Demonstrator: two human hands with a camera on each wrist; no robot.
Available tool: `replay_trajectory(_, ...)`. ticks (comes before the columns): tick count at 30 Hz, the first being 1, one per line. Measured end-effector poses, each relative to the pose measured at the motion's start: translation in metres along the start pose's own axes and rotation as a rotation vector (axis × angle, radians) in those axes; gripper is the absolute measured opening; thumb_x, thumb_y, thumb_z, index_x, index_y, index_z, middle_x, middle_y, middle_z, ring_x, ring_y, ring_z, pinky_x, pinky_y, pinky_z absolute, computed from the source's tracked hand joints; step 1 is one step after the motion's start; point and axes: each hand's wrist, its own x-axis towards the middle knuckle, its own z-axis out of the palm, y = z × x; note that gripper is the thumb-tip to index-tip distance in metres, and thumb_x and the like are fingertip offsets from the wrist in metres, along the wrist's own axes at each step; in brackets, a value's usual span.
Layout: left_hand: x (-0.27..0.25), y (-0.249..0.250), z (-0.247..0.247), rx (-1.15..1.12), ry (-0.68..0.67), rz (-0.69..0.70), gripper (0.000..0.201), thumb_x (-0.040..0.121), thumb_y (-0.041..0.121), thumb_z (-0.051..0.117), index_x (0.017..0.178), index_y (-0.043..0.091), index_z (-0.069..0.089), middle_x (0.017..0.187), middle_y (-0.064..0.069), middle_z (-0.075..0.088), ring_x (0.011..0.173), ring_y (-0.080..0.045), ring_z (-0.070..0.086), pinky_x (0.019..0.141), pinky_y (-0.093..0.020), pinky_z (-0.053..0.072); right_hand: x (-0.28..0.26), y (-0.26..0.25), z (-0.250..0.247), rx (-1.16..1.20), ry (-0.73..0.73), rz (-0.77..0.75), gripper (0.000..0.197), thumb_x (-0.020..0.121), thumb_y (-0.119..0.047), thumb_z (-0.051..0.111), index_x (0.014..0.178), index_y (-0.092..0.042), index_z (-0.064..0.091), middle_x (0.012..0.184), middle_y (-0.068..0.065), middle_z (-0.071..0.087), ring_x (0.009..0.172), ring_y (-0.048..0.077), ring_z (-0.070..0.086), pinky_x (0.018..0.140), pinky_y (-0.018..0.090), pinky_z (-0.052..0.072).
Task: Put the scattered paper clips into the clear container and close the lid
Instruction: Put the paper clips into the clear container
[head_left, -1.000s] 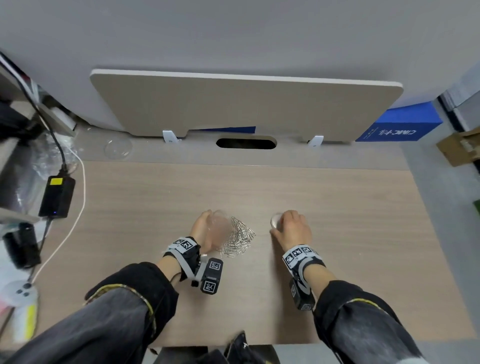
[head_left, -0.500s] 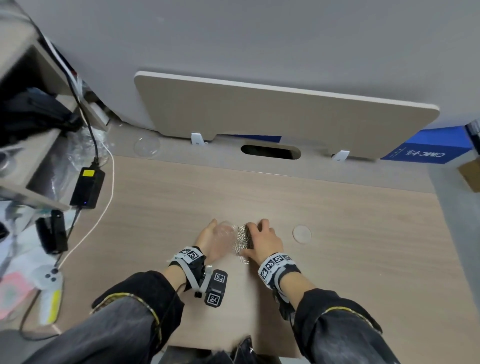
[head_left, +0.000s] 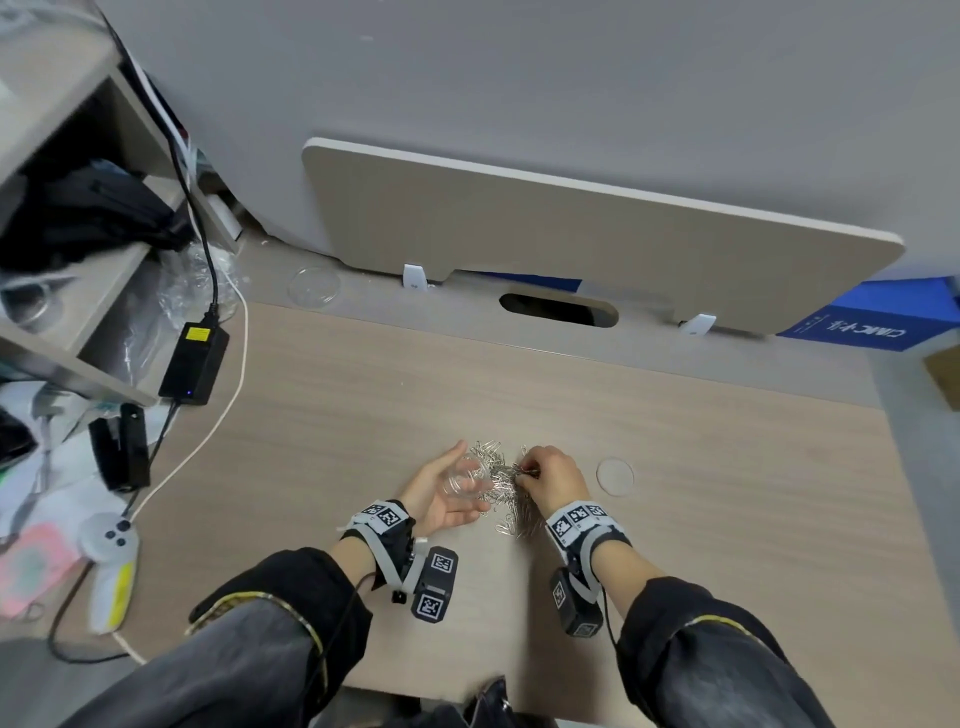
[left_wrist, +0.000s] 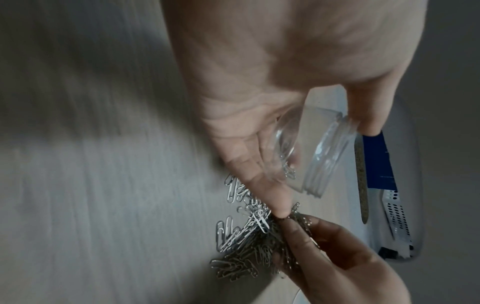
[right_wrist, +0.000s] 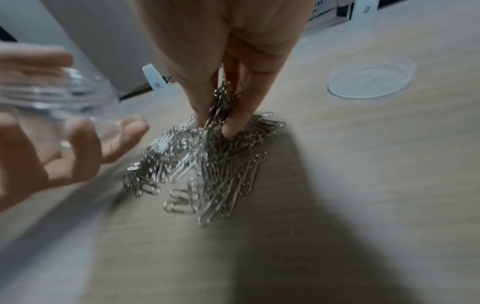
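A heap of silver paper clips (head_left: 503, 486) (right_wrist: 207, 164) (left_wrist: 246, 236) lies on the wooden desk (head_left: 675, 467) between my hands. My left hand (head_left: 441, 488) (left_wrist: 259, 102) holds the small clear container (head_left: 466, 477) (left_wrist: 309, 152) (right_wrist: 59, 96) tipped on its side, mouth toward the heap, with a clip or two inside. My right hand (head_left: 550, 475) (right_wrist: 221, 107) pinches a bunch of clips at the top of the heap, fingertips pressed together. The clear round lid (head_left: 615, 476) (right_wrist: 369, 79) lies flat on the desk just right of my right hand.
An upright beige panel (head_left: 571, 234) stands at the desk's far edge. A black power brick (head_left: 193, 359) and a white cable (head_left: 218, 415) sit at the left edge. Another clear lid (head_left: 314, 287) lies at the back left. A shelf with clutter is at far left.
My right hand left the lid on the desk and moved left onto the heap, where it now pinches clips. The left hand has tipped the container toward the heap.
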Motion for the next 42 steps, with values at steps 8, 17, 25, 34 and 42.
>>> replay_trajectory(8,0.007,0.003,0.026,-0.022,0.112,0.088,0.054,0.093,0.057,0.052,0.13,0.018,0.052,0.106,-0.011,0.063,0.073,-0.029,0.071,0.058,-0.033,0.061,-0.004,-0.006,-0.05,0.103,0.03,-0.1,0.016,0.076,-0.019,0.078,0.087,-0.011,0.069,0.09,0.002,0.069,0.083,0.015,0.06,0.078,0.024,0.045)
replay_trajectory(17,0.009,0.005,0.058,-0.001,0.036,0.127,0.046,0.098,0.048,0.052,0.127,0.013,0.055,0.12,-0.016,0.062,0.083,-0.036,0.071,0.075,-0.043,0.061,-0.013,-0.037,-0.084,-0.206,-0.161,-0.392,0.018,0.08,-0.02,0.07,0.096,-0.013,0.065,0.098,0.006,0.065,0.092,0.023,0.06,0.083,0.034,0.047)
replay_trajectory(25,0.005,-0.005,0.064,-0.088,-0.068,0.075,0.036,0.097,0.036,0.052,0.121,0.012,0.064,0.112,-0.018,0.061,0.094,-0.032,0.063,0.081,-0.046,0.059,-0.011,-0.053,-0.067,-0.256,-0.209,-0.314,0.011,0.077,-0.016,0.065,0.088,-0.014,0.065,0.095,0.007,0.065,0.09,0.026,0.06,0.078,0.034,0.048)
replay_trajectory(34,0.01,-0.007,0.051,-0.086,-0.03,0.065,0.037,0.094,0.034,0.057,0.122,0.01,0.064,0.11,-0.014,0.066,0.082,-0.03,0.067,0.09,-0.051,0.057,-0.016,-0.053,-0.062,0.059,-0.193,-0.256,0.015,0.08,-0.008,0.063,0.086,-0.02,0.069,0.087,-0.004,0.07,0.084,0.014,0.065,0.081,0.027,0.052)
replay_trajectory(42,-0.001,0.002,0.03,-0.045,-0.009,0.073,0.024,0.086,0.001,0.064,0.105,0.014,0.061,0.105,-0.016,0.062,0.086,-0.04,0.068,0.08,-0.045,0.06,-0.007,-0.017,-0.049,-0.142,-0.088,0.05,0.034,0.084,-0.024,0.06,0.118,-0.019,0.056,0.112,0.005,0.059,0.099,0.025,0.062,0.085,0.033,0.05)
